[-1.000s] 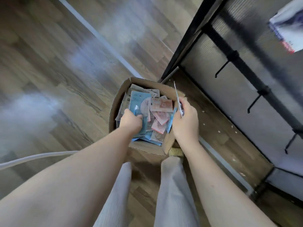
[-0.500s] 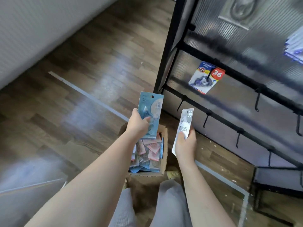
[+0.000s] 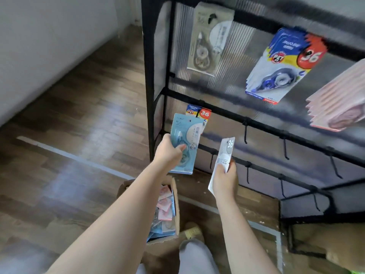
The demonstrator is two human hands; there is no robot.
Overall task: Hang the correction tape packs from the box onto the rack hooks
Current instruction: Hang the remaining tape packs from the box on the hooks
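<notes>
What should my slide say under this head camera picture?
Left hand and right hand each lift a tape pack toward the rack.

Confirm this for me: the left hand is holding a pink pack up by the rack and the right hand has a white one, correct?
Not quite. In the head view the pack in the left hand is light blue, not pink. The rest stands: it is held up by the rack, and the right hand holds a white pack.
</notes>
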